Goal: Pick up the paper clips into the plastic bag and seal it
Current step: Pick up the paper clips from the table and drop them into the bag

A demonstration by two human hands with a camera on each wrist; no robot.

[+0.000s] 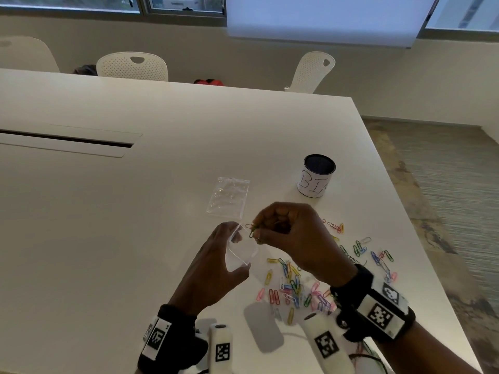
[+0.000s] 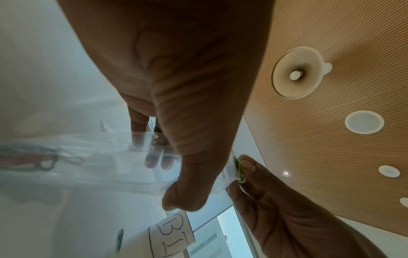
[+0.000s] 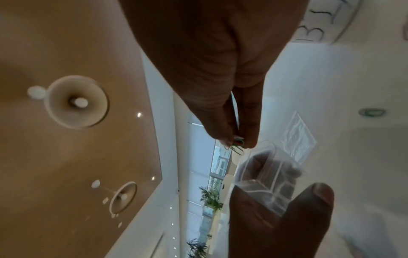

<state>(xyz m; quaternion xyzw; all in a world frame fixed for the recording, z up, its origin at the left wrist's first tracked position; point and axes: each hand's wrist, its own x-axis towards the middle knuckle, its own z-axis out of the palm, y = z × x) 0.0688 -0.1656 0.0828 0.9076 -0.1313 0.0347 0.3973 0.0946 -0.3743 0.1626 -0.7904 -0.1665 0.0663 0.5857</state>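
My left hand (image 1: 216, 263) holds a small clear plastic bag (image 1: 241, 251) above the table, thumb and fingers spreading its mouth. My right hand (image 1: 286, 233) pinches a few paper clips (image 1: 252, 230), green among them, right at the bag's mouth. In the left wrist view the green clips (image 2: 239, 168) sit between the right fingertips beside the bag (image 2: 114, 157). The right wrist view shows the clips (image 3: 237, 140) just above the open bag (image 3: 264, 172). Many coloured paper clips (image 1: 293, 284) lie scattered on the white table (image 1: 135, 211) under and right of my right hand.
A second clear plastic bag (image 1: 229, 197) lies flat beyond my hands. A black tin with a white label (image 1: 316, 175) stands to the right of it. The table's right edge runs close past the scattered clips. White chairs stand at the far side.
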